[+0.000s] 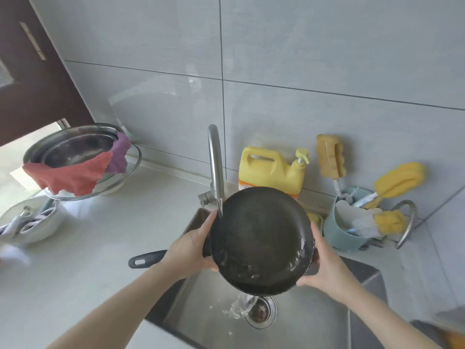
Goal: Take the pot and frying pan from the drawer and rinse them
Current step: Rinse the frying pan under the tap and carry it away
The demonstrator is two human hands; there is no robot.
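Over the sink: frying pan point(261, 240), dark, held tilted toward the viewer above the steel sink point(314, 321), its handle point(147, 258) sticking out to the left over the counter point(75, 260).
Left hand point(191, 248): at the pan's left rim by the root of the handle, fingers curled round the edge and grasping it.
Right hand point(327, 268): on the pan's right rim, thumb at the lower edge, fingers gone behind the pan and gripping it.
Tap point(216, 170): steel, spout ending at the pan's upper left rim; whether it is running I cannot tell.
Water: droplets on the pan's lower right face; a stream point(242, 304) spills off the bottom edge toward the drain point(260, 312).
Step in hand: rinsing the frying pan, by my reckoning at the pour-off.
Pot: not surely seen; the steel basin point(75, 147) on the left counter, draped with a red cloth point(73, 176) and a purple cloth point(120, 154), may or may not be it.
Behind the sink: yellow soap bottle point(270, 170); blue tub point(352, 222) of sponge brushes at the right.
Next move calls for: a steady two-handed hold while the pan drains, then a free spot on the counter to set it down.
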